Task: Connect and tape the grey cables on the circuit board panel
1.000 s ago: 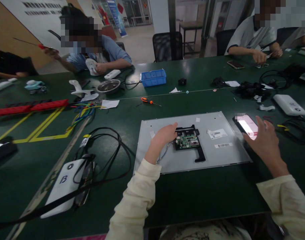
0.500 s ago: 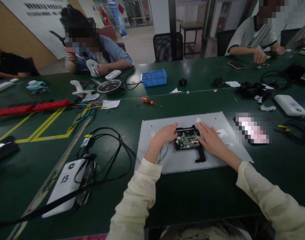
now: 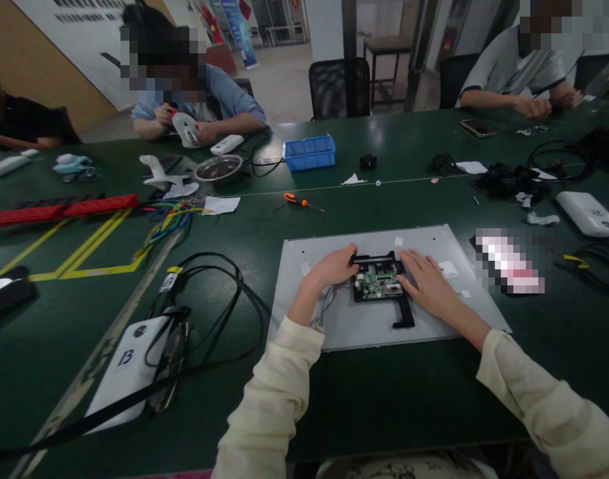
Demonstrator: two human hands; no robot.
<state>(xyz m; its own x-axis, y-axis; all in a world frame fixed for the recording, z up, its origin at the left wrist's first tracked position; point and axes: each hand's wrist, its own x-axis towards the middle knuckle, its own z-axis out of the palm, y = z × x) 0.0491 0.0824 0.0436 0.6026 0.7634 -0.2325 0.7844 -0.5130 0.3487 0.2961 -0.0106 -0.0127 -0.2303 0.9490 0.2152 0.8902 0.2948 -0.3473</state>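
A grey metal panel [image 3: 364, 326] lies flat on the green table in front of me. On it sits a black plastic bracket [image 3: 404, 313] holding a small green circuit board [image 3: 377, 285]. My left hand [image 3: 329, 269] grips the bracket's left edge, fingers curled on it. My right hand [image 3: 426, 278] rests on the bracket's right side, fingers pressed against it. Thin wires [image 3: 324, 309] run from under my left wrist.
A lit phone [image 3: 508, 269] lies right of the panel. An orange screwdriver [image 3: 299, 201], a blue bin [image 3: 309, 153] and a steel bowl [image 3: 218, 169] sit farther back. Black cables [image 3: 219, 293] and a white device [image 3: 129, 362] lie to the left. Other people work across the table.
My right hand left the phone and came onto the right side of the black bracket. My left hand stayed on the bracket's left edge.
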